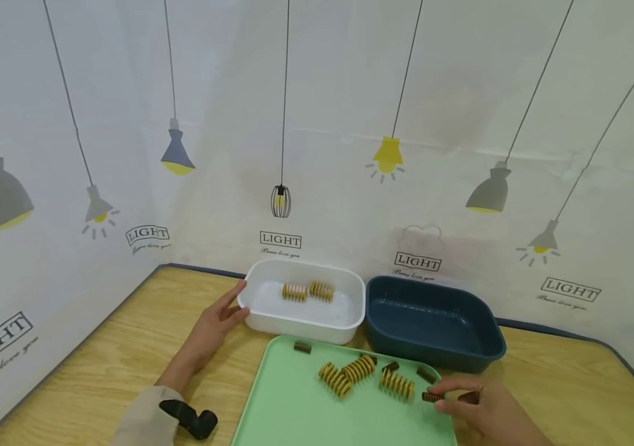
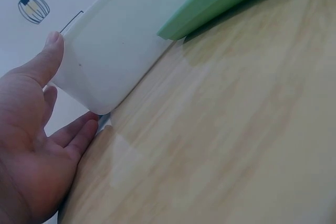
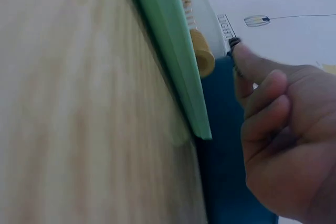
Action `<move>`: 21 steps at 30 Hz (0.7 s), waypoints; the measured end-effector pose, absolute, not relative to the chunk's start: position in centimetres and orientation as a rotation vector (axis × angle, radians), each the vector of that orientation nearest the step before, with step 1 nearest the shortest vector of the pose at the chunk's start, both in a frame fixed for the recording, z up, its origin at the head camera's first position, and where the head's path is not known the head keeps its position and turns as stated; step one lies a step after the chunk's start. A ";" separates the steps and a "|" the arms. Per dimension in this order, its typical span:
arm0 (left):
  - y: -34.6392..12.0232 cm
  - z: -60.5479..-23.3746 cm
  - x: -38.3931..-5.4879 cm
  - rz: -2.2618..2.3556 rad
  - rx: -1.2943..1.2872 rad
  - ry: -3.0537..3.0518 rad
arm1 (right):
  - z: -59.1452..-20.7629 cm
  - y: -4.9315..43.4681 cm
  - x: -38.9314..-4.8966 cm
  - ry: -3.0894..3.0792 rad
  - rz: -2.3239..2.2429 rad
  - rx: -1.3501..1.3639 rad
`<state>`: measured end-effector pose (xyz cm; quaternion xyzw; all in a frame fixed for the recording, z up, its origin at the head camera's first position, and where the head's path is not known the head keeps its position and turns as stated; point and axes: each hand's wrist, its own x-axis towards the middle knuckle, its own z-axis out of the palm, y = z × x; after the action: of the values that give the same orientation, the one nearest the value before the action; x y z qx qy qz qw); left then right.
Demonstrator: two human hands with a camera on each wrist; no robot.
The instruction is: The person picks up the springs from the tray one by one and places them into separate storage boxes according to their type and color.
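My left hand (image 1: 212, 327) rests against the left end of a white bin (image 1: 306, 328), its thumb and fingers laid along the wall and rim. Two yellow springs (image 1: 295, 292) lie inside that bin. Over the right edge of a green tray (image 1: 300, 415), my right hand (image 1: 484, 406) pinches a small dark spring (image 1: 431, 397) between thumb and index finger; its other fingers are curled in the right wrist view. On the tray lie several larger yellow springs (image 1: 397, 385) and several small dark springs (image 1: 303, 348).
A dark blue bin (image 1: 434, 359) stands right of the white one, behind the tray. Both bins sit near the wooden table's (image 1: 183, 291) back edge, against a white wall sheet (image 1: 328, 204) printed with lamps. A black strap mount (image 1: 190, 419) sits on my left sleeve.
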<state>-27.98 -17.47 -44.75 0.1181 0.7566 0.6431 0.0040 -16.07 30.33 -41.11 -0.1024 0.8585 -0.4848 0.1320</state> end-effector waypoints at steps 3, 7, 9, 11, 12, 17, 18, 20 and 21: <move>-17.4 -44.7 -28.0 2.015 0.366 2.374 | -40.4 30.5 -16.4 2.534 -1.433 -0.305; -17.4 -44.8 -28.0 2.027 0.367 2.360 | -39.8 30.6 -17.2 2.576 -1.484 -0.356; -17.5 -44.9 -28.0 2.033 0.371 2.350 | -39.5 30.4 -17.7 2.609 -1.502 -0.375; -17.5 -45.0 -28.1 2.042 0.381 2.343 | -39.1 30.2 -18.3 2.628 -1.541 -0.396; -17.5 -45.0 -28.1 2.044 0.380 2.342 | -39.0 30.0 -18.7 2.641 -1.560 -0.414; -17.5 -45.0 -28.0 2.046 0.366 2.339 | -38.6 29.5 -20.3 2.721 -1.580 -0.436; -17.5 -45.0 -28.0 2.046 0.362 2.336 | -38.6 29.5 -20.6 2.735 -1.572 -0.423; -17.5 -45.0 -28.0 2.047 0.365 2.333 | -38.5 29.4 -21.2 2.750 -1.551 -0.407; -17.5 -45.0 -28.0 2.048 0.362 2.333 | -38.5 29.4 -21.5 2.756 -1.541 -0.403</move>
<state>-27.98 -17.55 -44.99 0.1157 0.7465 0.6552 0.0084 -21.52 29.41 -38.45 -0.1265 0.8656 -0.4840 -0.0208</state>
